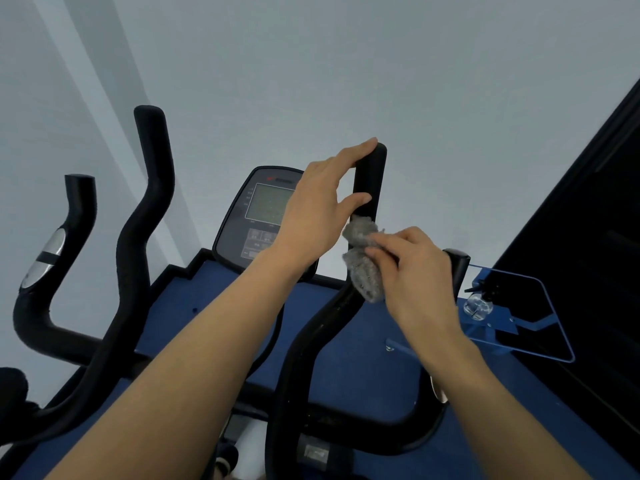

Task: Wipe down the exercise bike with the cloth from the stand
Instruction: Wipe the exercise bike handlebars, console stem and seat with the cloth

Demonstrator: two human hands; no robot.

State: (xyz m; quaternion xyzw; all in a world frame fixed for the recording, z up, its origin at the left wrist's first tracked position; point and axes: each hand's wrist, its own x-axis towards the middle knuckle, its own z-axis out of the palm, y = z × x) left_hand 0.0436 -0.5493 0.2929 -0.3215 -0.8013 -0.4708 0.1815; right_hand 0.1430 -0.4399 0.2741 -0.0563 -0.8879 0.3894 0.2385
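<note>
The exercise bike's black right handlebar point(370, 174) rises upright in the middle of the head view. My left hand point(322, 209) grips its top end, thumb and fingers curled around the foam. Just below, my right hand point(415, 268) presses a crumpled grey cloth point(363, 268) against the same bar. The cloth wraps part of the bar and hangs down a little. Behind my left wrist stands the bike's console point(256, 216), its lower part hidden by my forearm.
The black left handlebar point(145, 220) and a shorter grip with a silver sensor point(52, 251) stand at the left. A blue stand point(502, 323) with a clear spray bottle point(479, 303) sits at the right. Blue floor mat below, pale wall behind, dark panel far right.
</note>
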